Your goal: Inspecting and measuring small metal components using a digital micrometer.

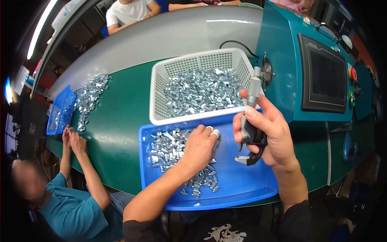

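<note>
My right hand (273, 131) grips a micrometer (253, 90). Its grey thimble points up past my thumb, and its dark frame curves below my fingers with the measuring gap showing. Low over the blue tray (246, 189), my left hand (198, 148) is closed, fingers curled in among small shiny metal parts (165, 147). White covers sit on its fingertips. What those fingers pinch is hidden. The parts look like short cylindrical sleeves and lie heaped in the tray's left half, around and under my left hand.
Behind the tray, a white perforated basket (155, 97) holds many similar parts. A teal machine (282, 72) with a dark screen (324, 76) stands at right. At left, a co-worker (76, 205) handles something small beside a blue basket (53, 117) and a loose pile of parts (89, 94).
</note>
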Demonstrator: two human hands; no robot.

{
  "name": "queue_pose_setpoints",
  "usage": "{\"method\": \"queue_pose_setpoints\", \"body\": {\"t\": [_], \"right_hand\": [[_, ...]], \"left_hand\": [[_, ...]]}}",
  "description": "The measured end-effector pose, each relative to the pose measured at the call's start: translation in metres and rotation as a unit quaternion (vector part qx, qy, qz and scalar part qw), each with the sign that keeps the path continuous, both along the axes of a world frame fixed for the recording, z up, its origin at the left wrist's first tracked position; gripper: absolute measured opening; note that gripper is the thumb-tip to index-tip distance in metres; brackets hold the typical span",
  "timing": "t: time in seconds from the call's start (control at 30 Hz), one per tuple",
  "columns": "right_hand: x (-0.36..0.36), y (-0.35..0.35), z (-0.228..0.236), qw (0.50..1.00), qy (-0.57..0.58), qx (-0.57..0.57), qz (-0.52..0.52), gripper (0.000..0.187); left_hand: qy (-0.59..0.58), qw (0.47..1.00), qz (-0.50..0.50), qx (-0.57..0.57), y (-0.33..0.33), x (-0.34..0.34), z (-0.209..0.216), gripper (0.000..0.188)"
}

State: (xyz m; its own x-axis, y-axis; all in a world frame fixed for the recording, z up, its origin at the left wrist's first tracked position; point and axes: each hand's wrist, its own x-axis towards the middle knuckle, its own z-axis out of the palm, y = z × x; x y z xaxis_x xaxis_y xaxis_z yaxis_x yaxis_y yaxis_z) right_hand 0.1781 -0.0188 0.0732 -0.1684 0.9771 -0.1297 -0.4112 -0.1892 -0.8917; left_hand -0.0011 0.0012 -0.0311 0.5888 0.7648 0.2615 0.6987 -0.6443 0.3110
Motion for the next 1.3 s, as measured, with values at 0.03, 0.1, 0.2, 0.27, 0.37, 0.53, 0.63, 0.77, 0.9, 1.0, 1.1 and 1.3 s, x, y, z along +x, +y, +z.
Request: {"method": "queue_pose_setpoints", "body": {"t": [0.03, 0.1, 0.2, 0.27, 0.37, 0.53, 0.63, 0.77, 0.9, 1.0, 1.1, 1.3], "right_hand": [[0.001, 0.002, -0.004, 1.0, 0.014, -0.009, 0.006, 0.04], [0.002, 0.005, -0.007, 0.999, 0.042, -0.029, 0.008, 0.039], [0.003, 0.004, -0.014, 0.997, 0.06, -0.044, -0.002, 0.039], [-0.001, 0.006, -0.012, 0.997, 0.059, -0.042, -0.009, 0.036], [0.0, 0.006, -0.016, 0.995, 0.076, -0.045, -0.036, 0.033], [-0.001, 0.01, -0.021, 0.994, 0.098, -0.04, -0.042, 0.034], [-0.003, 0.01, -0.021, 0.994, 0.097, -0.034, -0.044, 0.035], [-0.004, 0.007, -0.022, 0.991, 0.12, -0.04, -0.034, 0.038], [-0.003, 0.005, -0.024, 0.988, 0.15, -0.043, -0.023, 0.045], [0.0, 0.005, -0.025, 0.984, 0.176, -0.032, -0.008, 0.047], [-0.001, 0.004, -0.025, 0.986, 0.166, -0.033, -0.011, 0.05], [-0.001, 0.003, -0.025, 0.988, 0.151, -0.034, -0.013, 0.047]], "left_hand": [[0.013, 1.0, -0.004, -0.014, 0.0, -0.002, 0.0, 0.014], [-0.054, 0.998, -0.002, -0.025, -0.003, 0.002, 0.008, 0.019], [-0.212, 0.976, -0.034, -0.035, -0.007, 0.003, 0.02, 0.026], [-0.286, 0.951, 0.023, -0.115, -0.014, -0.005, 0.034, 0.019], [-0.487, 0.821, 0.05, -0.294, -0.024, -0.004, 0.041, 0.015], [-0.53, 0.783, 0.035, -0.324, -0.027, -0.007, 0.049, 0.021], [-0.539, 0.738, 0.009, -0.406, -0.032, -0.006, 0.054, 0.023], [-0.559, 0.688, -0.01, -0.463, -0.032, -0.01, 0.049, 0.023], [-0.527, 0.704, 0.029, -0.474, -0.036, -0.008, 0.052, 0.022], [-0.546, 0.674, 0.027, -0.497, -0.035, -0.006, 0.056, 0.022], [-0.546, 0.674, 0.022, -0.497, -0.034, -0.007, 0.055, 0.022], [-0.536, 0.684, 0.006, -0.495, -0.034, -0.007, 0.056, 0.022]]}}
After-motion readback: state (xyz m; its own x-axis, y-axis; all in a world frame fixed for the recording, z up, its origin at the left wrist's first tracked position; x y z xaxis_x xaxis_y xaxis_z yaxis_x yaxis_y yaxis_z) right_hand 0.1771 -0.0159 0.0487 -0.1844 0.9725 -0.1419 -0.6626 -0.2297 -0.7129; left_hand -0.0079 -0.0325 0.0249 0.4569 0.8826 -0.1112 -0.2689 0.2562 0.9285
